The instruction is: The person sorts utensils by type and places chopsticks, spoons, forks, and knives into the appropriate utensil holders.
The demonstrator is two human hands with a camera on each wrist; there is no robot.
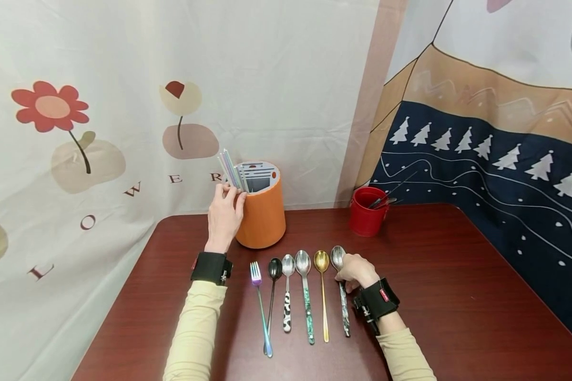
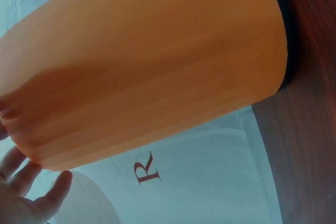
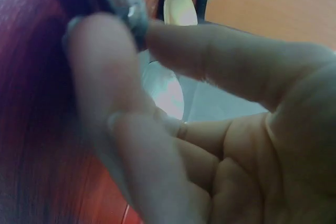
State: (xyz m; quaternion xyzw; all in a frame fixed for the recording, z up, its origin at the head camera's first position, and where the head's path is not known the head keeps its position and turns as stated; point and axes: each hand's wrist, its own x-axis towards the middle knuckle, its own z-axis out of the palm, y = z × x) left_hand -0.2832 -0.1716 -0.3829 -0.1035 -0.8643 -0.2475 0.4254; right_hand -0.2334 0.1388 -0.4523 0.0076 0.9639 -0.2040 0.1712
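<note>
My left hand (image 1: pixel 225 214) rests at the left rim of an orange cylindrical holder (image 1: pixel 262 222), next to several pale straws (image 1: pixel 232 170) that lean out of it. In the left wrist view its fingers touch the holder's upper edge, partly out of sight. My right hand (image 1: pixel 357 271) pinches the handle of the rightmost spoon (image 1: pixel 344 312), a silver one with a dark marbled handle, between thumb and finger. To its left lie a gold spoon (image 1: pixel 324 301), a green-handled spoon (image 1: pixel 307 301), a spotted-handle spoon (image 1: pixel 287 307), a black spoon (image 1: pixel 273 291) and an iridescent fork (image 1: pixel 262 312).
A red bucket (image 1: pixel 366 219) with thin utensils in it stands at the back right of the brown table (image 1: pixel 457 296). Printed cloths (image 1: pixel 291 95) hang behind and to the right of the table.
</note>
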